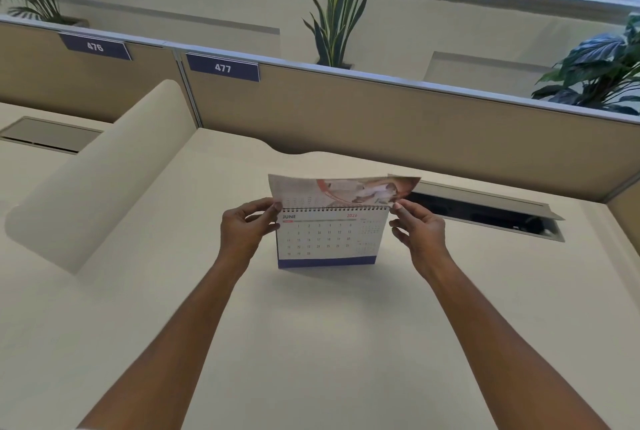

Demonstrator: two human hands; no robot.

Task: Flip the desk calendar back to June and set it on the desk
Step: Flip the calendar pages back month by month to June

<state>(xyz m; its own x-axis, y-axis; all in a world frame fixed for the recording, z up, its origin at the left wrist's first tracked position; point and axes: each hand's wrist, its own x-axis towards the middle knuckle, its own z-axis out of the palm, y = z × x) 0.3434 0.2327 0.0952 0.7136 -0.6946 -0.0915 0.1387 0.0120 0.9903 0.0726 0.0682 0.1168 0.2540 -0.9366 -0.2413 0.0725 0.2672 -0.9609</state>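
Note:
The desk calendar (pixel 329 239) is held upright a little above the cream desk (pixel 311 343), its June page facing me over a blue bottom band. A loose page (pixel 343 191) with a photo stands flipped up above the spiral binding. My left hand (pixel 247 230) grips the calendar's upper left corner, with the thumb on the front. My right hand (pixel 417 234) pinches the raised page at the upper right corner. A shadow lies on the desk below the calendar's base.
An open cable hatch (pixel 485 211) is set into the desk behind the calendar on the right. A rounded cream divider (pixel 93 180) rises on the left. Tan partitions (pixel 415 124) with number plates 476 and 477 back the desk, with plants behind them.

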